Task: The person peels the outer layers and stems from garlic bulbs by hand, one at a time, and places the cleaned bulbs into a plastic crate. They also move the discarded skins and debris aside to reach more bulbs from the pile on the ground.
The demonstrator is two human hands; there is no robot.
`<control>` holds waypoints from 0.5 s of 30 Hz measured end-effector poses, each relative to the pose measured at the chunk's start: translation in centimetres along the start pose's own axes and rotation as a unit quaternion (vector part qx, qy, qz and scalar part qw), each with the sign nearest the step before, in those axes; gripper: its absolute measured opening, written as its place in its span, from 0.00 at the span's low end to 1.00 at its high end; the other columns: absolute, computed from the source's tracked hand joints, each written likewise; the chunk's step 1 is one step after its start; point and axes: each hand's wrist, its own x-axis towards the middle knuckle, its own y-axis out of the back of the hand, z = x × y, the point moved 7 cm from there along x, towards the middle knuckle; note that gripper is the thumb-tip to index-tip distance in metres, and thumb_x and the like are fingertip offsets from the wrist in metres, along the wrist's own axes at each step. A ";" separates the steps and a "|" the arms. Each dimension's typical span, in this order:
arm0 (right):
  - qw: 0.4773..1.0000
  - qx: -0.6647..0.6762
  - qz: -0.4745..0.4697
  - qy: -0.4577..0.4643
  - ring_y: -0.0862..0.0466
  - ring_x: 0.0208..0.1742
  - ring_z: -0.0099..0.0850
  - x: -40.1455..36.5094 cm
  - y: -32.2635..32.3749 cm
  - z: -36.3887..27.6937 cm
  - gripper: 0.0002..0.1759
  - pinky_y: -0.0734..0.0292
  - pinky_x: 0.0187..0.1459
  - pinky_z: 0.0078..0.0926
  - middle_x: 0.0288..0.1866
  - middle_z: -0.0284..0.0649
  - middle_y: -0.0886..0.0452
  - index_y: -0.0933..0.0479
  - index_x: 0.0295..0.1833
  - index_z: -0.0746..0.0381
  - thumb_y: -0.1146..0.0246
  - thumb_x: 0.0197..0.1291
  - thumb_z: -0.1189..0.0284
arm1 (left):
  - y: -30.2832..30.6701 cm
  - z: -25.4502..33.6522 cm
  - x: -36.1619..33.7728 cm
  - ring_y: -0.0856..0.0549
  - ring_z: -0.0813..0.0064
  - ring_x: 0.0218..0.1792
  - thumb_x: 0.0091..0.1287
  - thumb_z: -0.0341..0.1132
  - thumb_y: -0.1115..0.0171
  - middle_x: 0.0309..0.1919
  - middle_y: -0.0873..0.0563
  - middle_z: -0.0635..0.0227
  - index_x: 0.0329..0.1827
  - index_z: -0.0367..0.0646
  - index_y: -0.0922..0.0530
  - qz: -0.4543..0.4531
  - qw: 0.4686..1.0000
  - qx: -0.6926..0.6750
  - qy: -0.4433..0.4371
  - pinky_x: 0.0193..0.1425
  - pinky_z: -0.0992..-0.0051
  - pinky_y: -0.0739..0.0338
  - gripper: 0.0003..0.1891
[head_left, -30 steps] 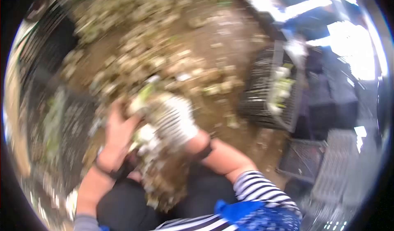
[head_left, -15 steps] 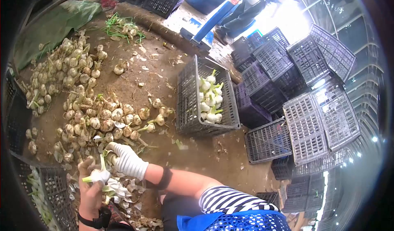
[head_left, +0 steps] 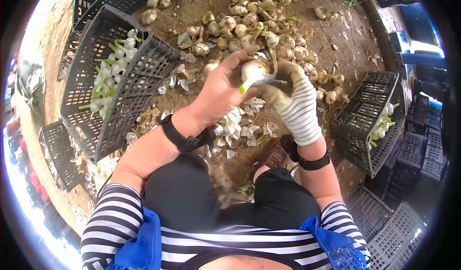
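A white garlic bulb (head_left: 255, 72) with a short green cut stem is between my two hands, above the dirt floor. My bare left hand (head_left: 222, 88) is curled about its left side, fingers at the top and thumb near the stem. From the right, my right hand (head_left: 295, 99), in a white striped knit glove, closes on the same bulb, with some loose dry skin or stalk at its fingers. Unpeeled garlic bulbs (head_left: 249, 23) lie heaped just beyond my hands. Peeled-off garlic skins (head_left: 233, 123) are scattered on the ground below them.
At my left, a black plastic crate (head_left: 132, 104) holds cleaned garlic bulbs (head_left: 113, 71) with green stems. Another crate (head_left: 362, 114) on the right also contains cleaned bulbs. Stacked crates (head_left: 418, 147) rise at the far right, and a blue metal frame (head_left: 422, 59) stands farther back.
My view has swung left and down. My gloved right hand has come away from the heap, and both hands now meet around one bulb, raised off the floor.
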 end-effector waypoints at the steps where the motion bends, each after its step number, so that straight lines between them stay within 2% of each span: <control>1: 1.000 0.001 -0.001 -0.003 0.20 0.41 0.24 0.2 0.0 0.0 0.25 0.22 0.41 0.22 0.44 0.41 0.21 0.29 0.53 0.68 0.31 0.51 0.68 | 0.3 -0.2 0.2 0.24 0.78 0.49 0.52 0.18 0.36 0.51 0.24 0.68 0.65 0.45 0.36 0.002 1.000 0.000 0.003 0.55 0.78 0.26 0.35; 3: 0.997 0.040 -0.017 -0.066 0.19 0.34 0.24 0.4 0.1 0.5 0.20 0.21 0.38 0.22 0.34 0.39 0.19 0.26 0.47 0.69 0.31 0.51 0.69 | 0.8 -0.7 0.1 0.24 0.76 0.51 0.52 0.19 0.35 0.51 0.24 0.67 0.62 0.45 0.35 -0.015 0.999 -0.028 0.024 0.56 0.75 0.26 0.33; 4: 0.981 0.159 -0.029 -0.107 0.19 0.31 0.25 0.5 -0.1 0.2 0.17 0.21 0.37 0.21 0.29 0.38 0.19 0.24 0.43 0.68 0.31 0.51 0.69 | 0.8 -1.4 -0.2 0.24 0.71 0.54 0.52 0.22 0.34 0.53 0.24 0.64 0.61 0.44 0.35 -0.031 0.987 -0.118 0.107 0.59 0.70 0.28 0.32; 5: 0.960 0.243 -0.046 -0.133 0.18 0.31 0.27 0.2 -0.1 0.5 0.15 0.21 0.37 0.22 0.31 0.39 0.19 0.24 0.41 0.68 0.33 0.52 0.69 | 1.1 -1.5 -0.3 0.24 0.71 0.54 0.52 0.22 0.34 0.53 0.24 0.64 0.61 0.44 0.35 -0.028 0.987 -0.116 0.109 0.59 0.70 0.28 0.32; 7: 0.922 0.347 -0.044 -0.166 0.17 0.31 0.28 0.1 -0.6 1.0 0.13 0.20 0.35 0.23 0.31 0.39 0.18 0.24 0.37 0.67 0.34 0.52 0.68 | 0.3 -1.8 -0.5 0.24 0.67 0.56 0.52 0.25 0.34 0.55 0.24 0.61 0.62 0.43 0.35 -0.090 0.950 -0.268 0.132 0.61 0.64 0.31 0.32; 8: 0.921 0.348 -0.045 -0.167 0.17 0.31 0.28 0.1 -0.7 1.2 0.13 0.20 0.35 0.23 0.31 0.39 0.18 0.24 0.37 0.67 0.34 0.52 0.68 | 0.3 -2.1 -0.5 0.24 0.65 0.56 0.52 0.30 0.33 0.55 0.24 0.61 0.63 0.40 0.37 -0.092 0.949 -0.265 0.143 0.61 0.62 0.32 0.34; 11: 0.932 0.334 -0.026 -0.137 0.17 0.31 0.28 0.5 0.0 1.8 0.09 0.20 0.35 0.24 0.31 0.39 0.18 0.25 0.36 0.66 0.37 0.53 0.72 | 0.0 -2.6 -0.6 0.25 0.65 0.56 0.52 0.32 0.33 0.55 0.24 0.61 0.64 0.39 0.38 -0.116 0.935 -0.295 0.161 0.62 0.62 0.32 0.35; 13: 0.965 0.245 0.009 -0.088 0.21 0.29 0.24 1.2 0.9 1.9 0.03 0.26 0.29 0.16 0.31 0.36 0.20 0.26 0.34 0.64 0.42 0.53 0.75 | -0.5 -2.0 -1.0 0.24 0.66 0.56 0.52 0.33 0.32 0.54 0.24 0.61 0.64 0.39 0.38 -0.145 0.931 -0.300 0.151 0.62 0.65 0.32 0.36; 14: 0.990 0.097 0.064 -0.075 0.23 0.28 0.22 1.4 2.7 2.3 0.03 0.28 0.29 0.14 0.32 0.36 0.20 0.27 0.34 0.64 0.44 0.54 0.77 | -0.2 -1.6 -1.0 0.24 0.69 0.54 0.54 0.32 0.33 0.53 0.23 0.63 0.63 0.38 0.36 -0.126 0.934 -0.303 0.144 0.60 0.69 0.31 0.33; 15: 0.986 0.123 0.064 -0.090 0.22 0.29 0.21 1.9 2.7 2.6 0.08 0.26 0.33 0.16 0.35 0.37 0.19 0.25 0.41 0.66 0.46 0.55 0.81 | 0.2 -1.4 -0.8 0.23 0.72 0.53 0.56 0.31 0.33 0.51 0.22 0.64 0.62 0.38 0.35 -0.108 0.936 -0.306 0.135 0.57 0.72 0.29 0.31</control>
